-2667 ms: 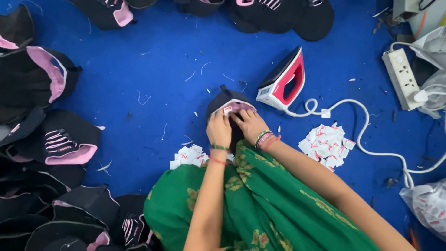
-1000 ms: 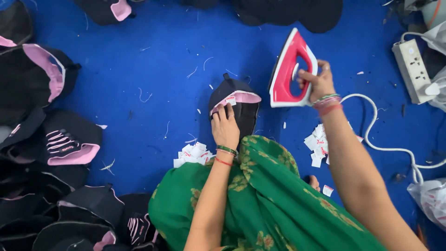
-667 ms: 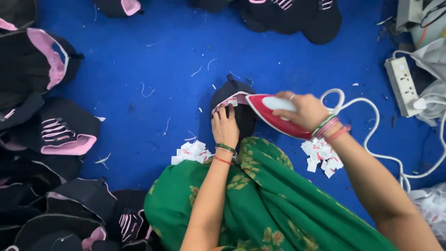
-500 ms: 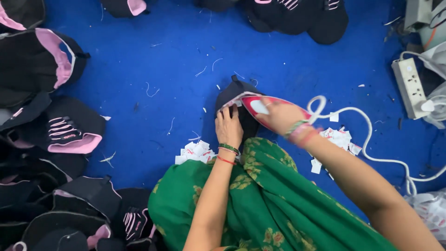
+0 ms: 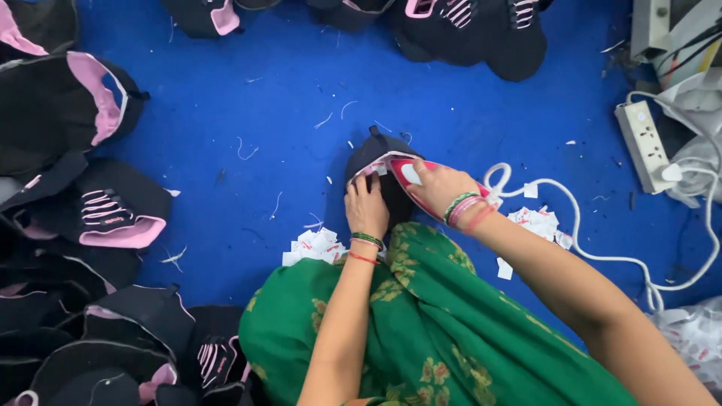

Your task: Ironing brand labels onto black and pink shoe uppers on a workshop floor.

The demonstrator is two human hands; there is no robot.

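**Iron down on one black cap, many more lying around**

The right hand (image 5: pixel 440 183) is closed around the handle of a red-and-white electric clothes iron (image 5: pixel 412 180), which lies low against the black fabric cap with pink lining (image 5: pixel 374 156) set on the blue floor covering (image 5: pixel 263 128) straight ahead of the person's green patterned garment (image 5: pixel 421 331). The left hand (image 5: pixel 367 210) lies flat and open on the near side of that cap, just beside the iron, pinning it down; it grips nothing.

Judging by how things lie, the pressing of this one cap is under way, not finished: the iron is on the cap's pink edge and the cap has not been set aside. Whether anything is being bonded under the iron cannot be told.

Just below the left hand sits a small heap of white paper slips (image 5: pixel 316 246); a second scatter of white slips (image 5: pixel 538 223) lies right of the right wrist, by the white power cord (image 5: pixel 602 252) running to a white power strip (image 5: pixel 643 146). Well left of the hands, piles of black-and-pink caps (image 5: pixel 98 218) spread out, with another row of caps (image 5: pixel 466 30) beyond; which are already pressed cannot be told.
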